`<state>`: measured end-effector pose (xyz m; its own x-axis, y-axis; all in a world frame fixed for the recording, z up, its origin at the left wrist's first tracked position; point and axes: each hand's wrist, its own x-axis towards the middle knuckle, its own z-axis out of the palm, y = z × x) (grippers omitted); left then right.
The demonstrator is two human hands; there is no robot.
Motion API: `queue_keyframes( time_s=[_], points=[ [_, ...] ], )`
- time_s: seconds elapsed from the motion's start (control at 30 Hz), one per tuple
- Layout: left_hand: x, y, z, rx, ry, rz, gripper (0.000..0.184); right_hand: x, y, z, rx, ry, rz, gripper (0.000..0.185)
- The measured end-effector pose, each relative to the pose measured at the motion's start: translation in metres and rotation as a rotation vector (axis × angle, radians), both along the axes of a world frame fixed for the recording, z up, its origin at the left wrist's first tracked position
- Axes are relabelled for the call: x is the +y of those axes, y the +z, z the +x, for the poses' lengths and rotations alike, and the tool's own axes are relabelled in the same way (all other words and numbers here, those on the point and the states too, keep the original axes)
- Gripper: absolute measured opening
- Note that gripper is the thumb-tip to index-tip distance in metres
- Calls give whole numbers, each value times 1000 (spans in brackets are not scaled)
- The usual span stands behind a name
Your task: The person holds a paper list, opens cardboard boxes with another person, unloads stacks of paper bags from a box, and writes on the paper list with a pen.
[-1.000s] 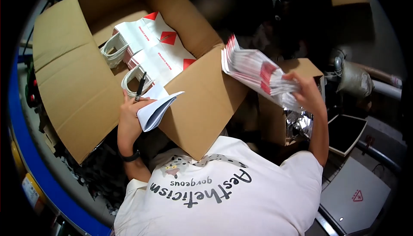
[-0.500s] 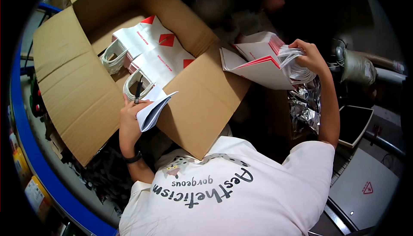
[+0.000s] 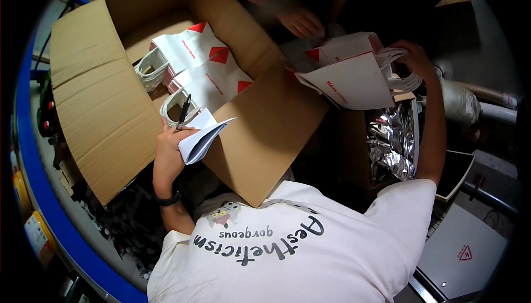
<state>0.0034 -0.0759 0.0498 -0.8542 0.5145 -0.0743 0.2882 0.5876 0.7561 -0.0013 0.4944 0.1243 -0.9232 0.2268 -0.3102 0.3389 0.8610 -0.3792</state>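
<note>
My left hand [image 3: 170, 151] is closed around a black pen [image 3: 184, 112] and a folded sheaf of white paper [image 3: 202, 142], above a flap of the open cardboard box [image 3: 99, 93]. Inside that box lie stacked white and red paper bags [image 3: 202, 65] with white rope handles. On the other side, my right hand [image 3: 414, 58] grips the rope handles of another bundle of paper bags [image 3: 354, 82]. This bundle hangs tilted beside the box flap, its printed side facing me. The fingertips of my right hand are partly hidden in shadow.
A co-worker's hand [image 3: 301, 24] is just beyond the bag bundle. Below my right arm stands a carton with crinkled silver foil [image 3: 392, 142]. A blue rail [image 3: 66, 236] curves along the left, and a grey panel with a warning sign [image 3: 464, 253] sits at lower right.
My right hand has moved slightly right and up with the bags, whose printed side now shows. More foil is exposed. The co-worker's hand has come into view. My left hand keeps its hold.
</note>
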Motion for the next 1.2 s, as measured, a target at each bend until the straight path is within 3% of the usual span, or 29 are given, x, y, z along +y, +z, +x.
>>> queue_keyframes(
  time_s=[0.03,0.17,0.33,0.5,0.6,0.63,0.73,0.77,0.9,1.0,1.07,1.2],
  points=[
    [0,0,1,-4,6,4,16,-5,11,-2,-25,-109,-63,32],
    [-3,-3,1,24,9,-10,16,67,4,-23,62,54,-58,31],
    [-3,-2,0,6,10,-59,16,63,40,-45,-18,21,6,31],
    [-3,-4,1,25,21,-23,23,106,20,-72,191,176,27,32],
    [-4,-7,2,11,39,15,22,85,19,-76,126,131,29,35],
    [-4,-8,2,-12,36,13,22,111,2,-79,140,84,-108,32],
    [-4,-5,1,-38,32,-1,23,115,-47,-85,235,311,199,32],
    [-4,-5,2,-28,37,5,24,65,-33,-79,113,143,200,30],
    [-5,-5,1,-61,35,-7,25,31,-64,-77,185,43,191,33],
    [-3,-1,0,-89,37,-15,24,-18,-66,-69,406,262,708,36],
    [-4,-3,-1,-74,40,-23,23,-97,-58,-67,709,333,754,33],
    [-4,-5,1,-47,43,-22,21,-243,-85,-84,220,483,-401,22]
  ],
)
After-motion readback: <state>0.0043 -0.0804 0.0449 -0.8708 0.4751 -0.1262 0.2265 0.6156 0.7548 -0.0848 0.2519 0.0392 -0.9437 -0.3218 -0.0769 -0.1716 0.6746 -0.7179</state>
